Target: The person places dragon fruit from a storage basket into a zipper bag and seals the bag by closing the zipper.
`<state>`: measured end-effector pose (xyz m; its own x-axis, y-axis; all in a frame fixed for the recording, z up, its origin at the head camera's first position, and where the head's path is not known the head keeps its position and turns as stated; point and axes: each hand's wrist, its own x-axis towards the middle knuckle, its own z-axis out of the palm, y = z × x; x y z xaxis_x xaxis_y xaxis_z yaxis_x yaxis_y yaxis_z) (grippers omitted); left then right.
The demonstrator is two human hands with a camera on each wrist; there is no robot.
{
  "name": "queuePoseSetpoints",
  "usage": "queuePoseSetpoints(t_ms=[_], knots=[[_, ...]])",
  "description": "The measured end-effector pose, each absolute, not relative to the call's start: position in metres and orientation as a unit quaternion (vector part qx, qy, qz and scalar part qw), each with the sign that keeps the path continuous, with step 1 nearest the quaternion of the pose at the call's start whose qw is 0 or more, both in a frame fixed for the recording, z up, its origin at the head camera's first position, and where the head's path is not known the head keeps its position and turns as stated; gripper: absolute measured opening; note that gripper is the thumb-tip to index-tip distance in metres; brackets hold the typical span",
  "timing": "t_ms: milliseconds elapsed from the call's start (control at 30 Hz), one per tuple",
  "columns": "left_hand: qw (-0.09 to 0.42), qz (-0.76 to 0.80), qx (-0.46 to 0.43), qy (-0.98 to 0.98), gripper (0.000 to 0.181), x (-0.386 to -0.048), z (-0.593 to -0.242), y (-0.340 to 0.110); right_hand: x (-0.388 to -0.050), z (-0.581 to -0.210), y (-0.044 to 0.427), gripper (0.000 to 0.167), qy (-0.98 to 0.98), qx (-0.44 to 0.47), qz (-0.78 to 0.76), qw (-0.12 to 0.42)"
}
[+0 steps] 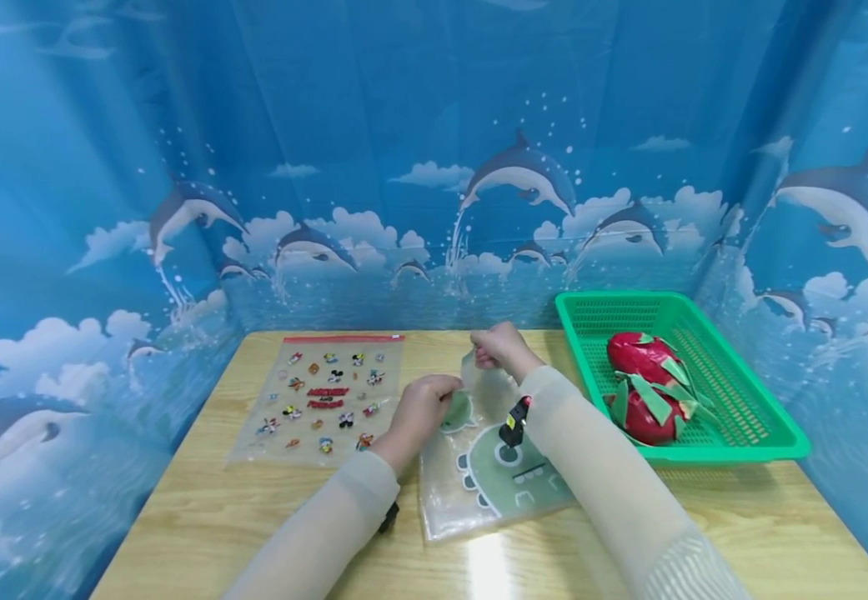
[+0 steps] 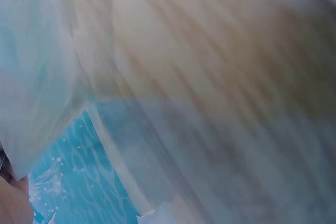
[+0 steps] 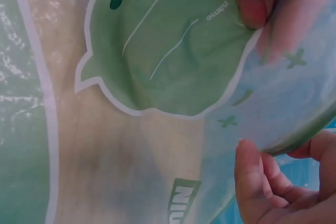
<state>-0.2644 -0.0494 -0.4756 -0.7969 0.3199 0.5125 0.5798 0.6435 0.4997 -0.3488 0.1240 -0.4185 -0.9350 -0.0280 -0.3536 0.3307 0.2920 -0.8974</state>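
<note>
A clear zip bag [image 1: 444,508] with a green dinosaur print lies on the table, its upper end lifted. My left hand [image 1: 420,410] grips the bag beside its green speech-bubble print [image 3: 168,72], with the thumb on the plastic. At the bag's top edge, my right hand [image 1: 507,348] pinches the green-lined rim between thumb and fingers. Pale blurred plastic [image 2: 173,145] fills most of the left wrist view, and part of a hand [image 2: 14,203] shows at its lower left. Whether anything is inside the bag I cannot tell.
Left of the hands, a second clear zip bag [image 1: 328,417] with cartoon prints and a red zip lies flat. A green basket [image 1: 760,417] at the right holds two red dragon fruit toys [image 1: 644,358] with green leaves. Behind the table [image 1: 201,533] hangs a blue dolphin curtain [image 1: 418,108].
</note>
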Motion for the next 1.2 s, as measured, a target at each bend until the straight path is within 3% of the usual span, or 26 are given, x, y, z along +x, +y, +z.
queuePoseSetpoints(t_ms=[133,433,700,933,1200], knots=[[0.171,-0.342,-0.238,-0.893,0.025,-0.263,-0.4738,-0.0488,-0.3488,-0.4189,0.1247,0.02,0.788,0.095,-0.592,0.139],[0.071,-0.404,-0.172,-0.895,0.028,-0.2622,-0.4692,-0.0494,-0.3485,-0.4196,0.1255,0.045,0.815,0.086,-0.561,0.114],[0.013,-0.451,-0.136,-0.882,0.033,-0.265,-0.4719,-0.0514,-0.3521,-0.4229,0.1228,0.028,0.823,0.094,-0.552,0.093],[-0.004,-0.465,-0.142,-0.874,0.029,-0.2621,-0.4716,-0.0535,-0.3541,-0.4238,0.1242,0.037,0.829,0.077,-0.549,0.079],[-0.02,-0.475,-0.148,-0.867,0.03,-0.2606,-0.4716,-0.0525,-0.3534,-0.4215,0.1244,0.026,0.82,0.064,-0.564,0.073]])
